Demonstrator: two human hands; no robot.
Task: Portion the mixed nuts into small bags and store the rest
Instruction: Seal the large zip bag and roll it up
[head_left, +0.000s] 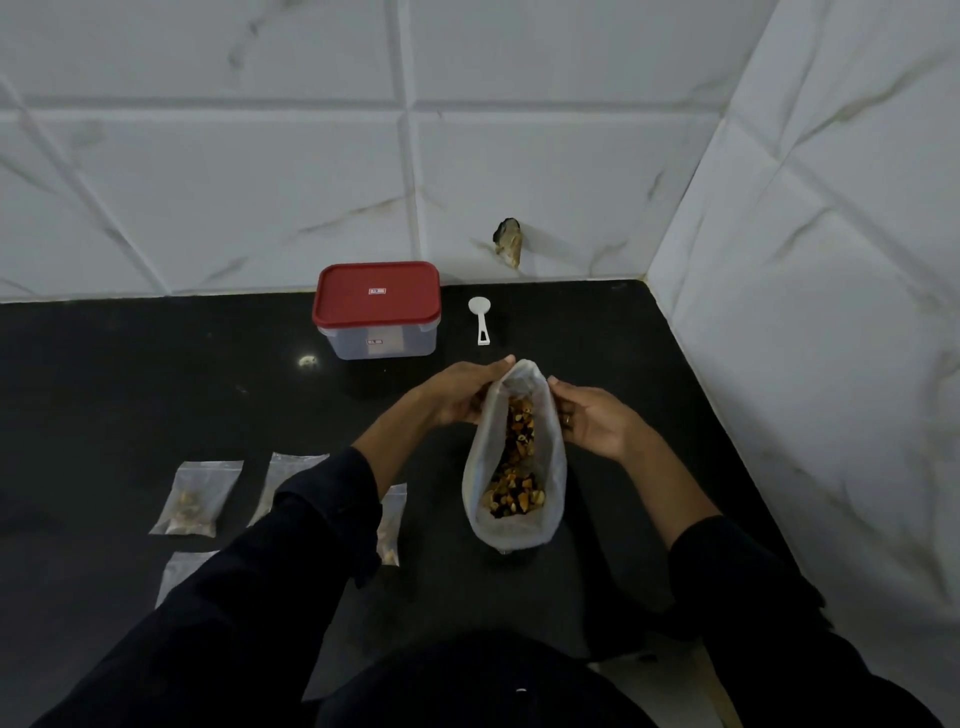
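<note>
From the head camera I see both hands at the mouth of a large white bag (556, 467) of mixed nuts (517, 467), which stands open on the black bench (156, 374). The left hand (462, 395) has its fingers curled round the bag's left rim; the right hand (592, 421) pinches the right rim, holding the mouth spread. Behind the bag sit a red-lidded clear storage container (377, 310) and, just right of it, a white plastic scoop (479, 317). To the left lie small clear zip bags (196, 499), one visibly holding nuts, others partly hidden under my dark left sleeve (291, 545).
</note>
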